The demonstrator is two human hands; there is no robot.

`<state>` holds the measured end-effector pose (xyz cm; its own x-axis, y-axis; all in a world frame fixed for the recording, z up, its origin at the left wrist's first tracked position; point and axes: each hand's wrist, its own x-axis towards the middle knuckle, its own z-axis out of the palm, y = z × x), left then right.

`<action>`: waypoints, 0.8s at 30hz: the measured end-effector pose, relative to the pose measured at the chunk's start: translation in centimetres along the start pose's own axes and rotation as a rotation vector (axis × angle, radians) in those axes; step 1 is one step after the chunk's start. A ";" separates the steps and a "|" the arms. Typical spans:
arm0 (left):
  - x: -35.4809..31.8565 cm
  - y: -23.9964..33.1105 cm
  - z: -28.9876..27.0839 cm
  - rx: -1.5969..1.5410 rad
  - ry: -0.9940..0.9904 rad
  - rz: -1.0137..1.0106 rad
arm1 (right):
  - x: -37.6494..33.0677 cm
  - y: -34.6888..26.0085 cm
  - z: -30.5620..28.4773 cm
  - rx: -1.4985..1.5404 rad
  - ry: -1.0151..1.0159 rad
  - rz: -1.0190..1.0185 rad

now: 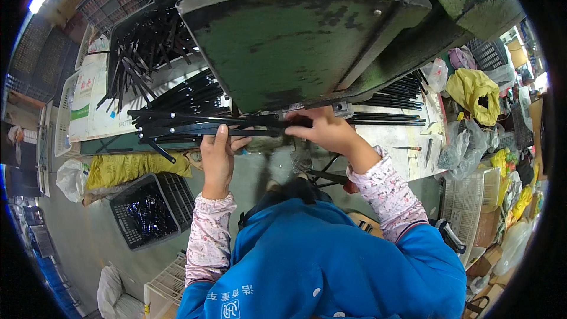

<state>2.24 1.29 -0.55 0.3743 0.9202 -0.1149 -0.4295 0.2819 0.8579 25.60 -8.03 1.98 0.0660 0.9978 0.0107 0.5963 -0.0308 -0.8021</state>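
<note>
Black flat metal bars [254, 133], joined by shiny rivets, lie crosswise below the green machine head. My left hand [218, 156] is closed on them near the middle, thumb on top and fingers underneath. At the bars' right end is my right hand [323, 131], its fingers curled together close under the machine [283, 53]. Whether those fingertips grip the bar end or a small part is hidden. Further riveted bars [198, 91] are heaped to the left, behind the ones I hold.
Loose black strips [153, 38] fill a container at the far left. Black rods [387, 120] lie on the right of the bench, near a screwdriver [409, 148]. A black crate [184, 198] stands on the floor at left. Plastic bags [463, 147] crowd the right side.
</note>
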 end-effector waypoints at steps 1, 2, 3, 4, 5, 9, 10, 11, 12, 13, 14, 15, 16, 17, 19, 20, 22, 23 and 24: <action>0.1 -0.2 -0.2 0.011 -0.021 -0.004 | -0.4 0.2 0.1 -0.042 0.073 -0.031; 0.1 -0.2 -0.2 0.022 -0.042 -0.007 | -0.5 0.2 0.3 -0.059 0.147 -0.109; 0.1 0.0 0.0 0.035 -0.041 -0.012 | -0.5 0.1 0.6 -0.082 0.220 -0.186; 0.1 0.0 0.0 0.035 -0.045 -0.010 | -0.3 -0.1 0.6 -0.084 0.235 -0.180; 0.0 0.0 0.1 0.035 -0.048 -0.008 | -0.1 -0.2 0.5 -0.086 0.250 -0.174; 0.0 -0.2 -0.1 0.020 -0.031 -0.035 | 0.1 1.5 1.2 -0.374 0.368 -0.327; 0.0 -0.1 -0.1 0.012 -0.025 -0.035 | 0.3 1.6 1.3 -0.374 0.383 -0.330; 0.1 -0.3 -0.3 -0.023 -0.013 -0.068 | 0.4 1.7 1.4 -0.374 0.398 -0.333; 0.2 -0.7 -0.5 -0.059 0.000 -0.101 | 0.5 1.8 1.5 -0.373 0.413 -0.336; 0.4 -0.8 -0.4 -0.092 0.008 -0.131 | 0.7 2.0 1.5 -0.258 0.348 -0.264; 0.3 -0.8 0.1 -0.133 0.050 -0.154 | 1.0 2.5 1.6 -0.143 0.282 -0.193; 0.4 -1.0 -0.2 -0.138 0.018 -0.153 | 1.0 3.4 1.6 -0.029 0.205 -0.155; 0.5 -1.3 -0.5 -0.146 -0.012 -0.154 | 1.2 4.4 1.4 0.079 0.134 -0.113; 0.3 -1.3 -0.4 -0.126 -0.048 -0.147 | 1.1 5.5 1.1 0.185 0.051 -0.099; -0.3 -1.3 0.0 -0.083 -0.112 -0.125 | 1.7 6.2 0.2 0.804 -0.077 0.174; -0.6 -1.6 0.3 -0.048 -0.149 -0.117 | 2.1 6.3 -0.3 1.082 -0.079 0.338; -0.5 -2.0 0.7 -0.106 -0.149 -0.107 | 2.5 8.6 1.0 0.348 0.024 0.114; -0.6 -2.0 0.9 -0.103 -0.134 -0.103 | 3.0 10.5 1.9 0.012 0.068 0.047; -0.6 -1.8 1.7 -0.100 -0.139 -0.109 | 3.5 14.9 3.8 -0.258 0.066 0.053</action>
<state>4.16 -0.25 -1.17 0.5295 0.8386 -0.1283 -0.4573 0.4095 0.7894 31.65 -4.77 -12.21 0.1496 0.9886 0.0183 0.7745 -0.1057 -0.6237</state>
